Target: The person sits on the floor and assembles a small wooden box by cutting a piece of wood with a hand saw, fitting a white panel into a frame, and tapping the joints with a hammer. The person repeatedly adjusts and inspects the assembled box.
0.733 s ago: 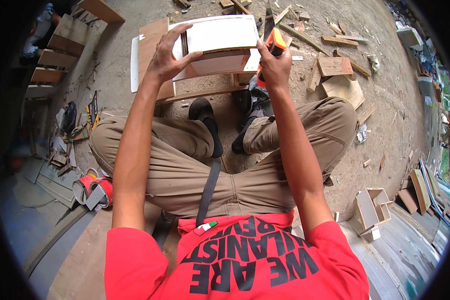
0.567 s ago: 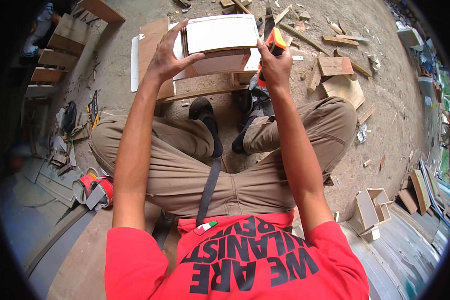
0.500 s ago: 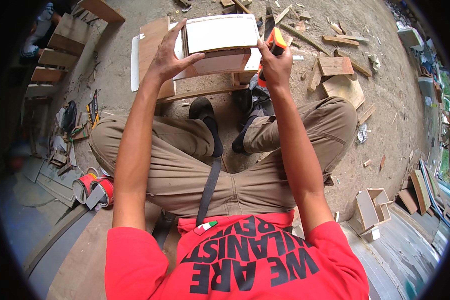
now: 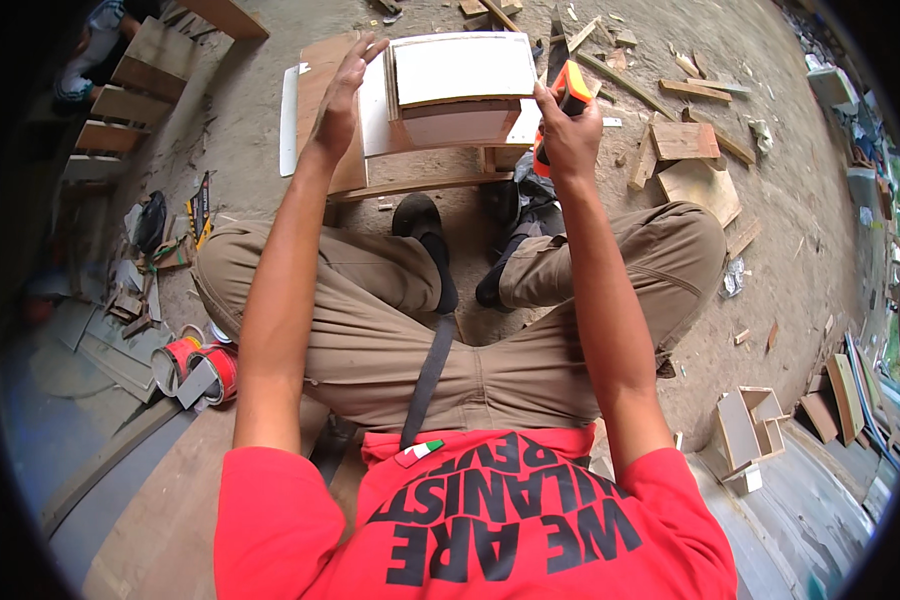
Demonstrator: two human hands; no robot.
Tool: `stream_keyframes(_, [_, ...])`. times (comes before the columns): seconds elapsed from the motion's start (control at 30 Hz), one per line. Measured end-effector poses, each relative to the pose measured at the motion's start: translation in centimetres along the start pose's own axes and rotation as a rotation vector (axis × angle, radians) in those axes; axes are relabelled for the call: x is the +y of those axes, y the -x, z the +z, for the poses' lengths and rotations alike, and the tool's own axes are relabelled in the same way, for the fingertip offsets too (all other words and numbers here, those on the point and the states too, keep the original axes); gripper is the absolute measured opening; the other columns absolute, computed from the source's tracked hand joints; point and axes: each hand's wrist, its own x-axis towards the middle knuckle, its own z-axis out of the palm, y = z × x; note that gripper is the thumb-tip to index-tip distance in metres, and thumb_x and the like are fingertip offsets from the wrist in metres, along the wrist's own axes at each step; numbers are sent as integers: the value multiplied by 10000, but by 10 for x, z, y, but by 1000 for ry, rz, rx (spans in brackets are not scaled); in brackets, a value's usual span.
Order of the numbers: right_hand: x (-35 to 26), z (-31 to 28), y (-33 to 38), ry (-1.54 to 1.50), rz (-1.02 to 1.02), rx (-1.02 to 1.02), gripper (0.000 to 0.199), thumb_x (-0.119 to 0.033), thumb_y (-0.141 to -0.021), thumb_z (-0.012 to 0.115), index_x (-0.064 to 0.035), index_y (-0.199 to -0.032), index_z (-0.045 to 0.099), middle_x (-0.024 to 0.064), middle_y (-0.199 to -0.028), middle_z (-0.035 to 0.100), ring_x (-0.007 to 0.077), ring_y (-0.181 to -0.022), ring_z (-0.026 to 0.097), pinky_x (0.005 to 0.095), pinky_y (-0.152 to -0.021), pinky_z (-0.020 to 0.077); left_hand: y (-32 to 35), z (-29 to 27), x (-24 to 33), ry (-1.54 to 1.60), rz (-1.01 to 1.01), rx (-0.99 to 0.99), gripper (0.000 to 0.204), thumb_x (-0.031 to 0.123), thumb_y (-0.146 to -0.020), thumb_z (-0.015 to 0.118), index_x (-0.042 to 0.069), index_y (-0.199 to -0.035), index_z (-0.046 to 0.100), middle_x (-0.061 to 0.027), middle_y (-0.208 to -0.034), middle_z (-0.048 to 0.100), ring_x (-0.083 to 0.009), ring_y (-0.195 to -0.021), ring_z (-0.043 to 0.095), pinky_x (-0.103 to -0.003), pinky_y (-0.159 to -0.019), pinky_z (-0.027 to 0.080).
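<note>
A small wooden box with a white top panel point(image 4: 462, 68) stands in front of me on a low wooden work surface point(image 4: 317, 100). My left hand point(image 4: 340, 105) is beside the box's left end, fingers straight and together, palm turned toward it. A small gap seems to part the hand from the box. At the right end, my right hand point(image 4: 572, 135) is closed round the orange and black handle of a handsaw point(image 4: 573, 85). The saw's blade points away from me, past the box's far right corner. My right thumb is close to the panel's edge.
Wood offcuts point(image 4: 686, 141) litter the ground on the right. A small divided wooden box point(image 4: 745, 425) lies at the lower right. Red cans point(image 4: 213, 375) stand by my left knee, with another handsaw point(image 4: 199, 208) beyond. Upright boards point(image 4: 142, 85) and part of another person point(image 4: 95, 50) are at far left.
My left hand has let go of the box's left end; its thumb has come off the front and its fingers have straightened. My right hand still holds the handsaw. The whole view has shifted slightly.
</note>
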Motion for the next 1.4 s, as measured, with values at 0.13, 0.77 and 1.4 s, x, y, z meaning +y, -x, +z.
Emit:
stream_keyframes(0.13, [-1, -1, 1, -25, 1, -17, 337, -162, -883, 781, 24, -1039, 548, 87, -921, 680, 96, -761, 627, 241, -650, 510, 2, 6, 3, -47, -54, -36, 644, 428, -1018, 278, 94, -1569, 279, -86, -1567, 417, -252, -1490, 277, -458, -1208, 148])
stream_keyframes(0.77, [-12, 3, 3, 26, 1, 47, 228, -109, -869, 784, -74, -941, 570, -20, -774, 593, 43, -580, 512, 214, -507, 406, 0, 15, 3, 263, -55, 101, 698, 396, -1035, 222, -49, -1564, 125, -167, -1561, 390, -259, -1500, 255, -351, -1229, 122])
stream_keyframes(1.4, [-13, 5, 1, 16, 5, 57, 222, -109, -856, 794, -101, -889, 575, -24, -719, 565, 62, -533, 498, 226, -508, 406, 5, 11, -15, -242, -14, -34, 1072, 499, -788, 773, 42, -1576, 207, -222, -1597, 288, -316, -1491, 276, -428, -1226, 232])
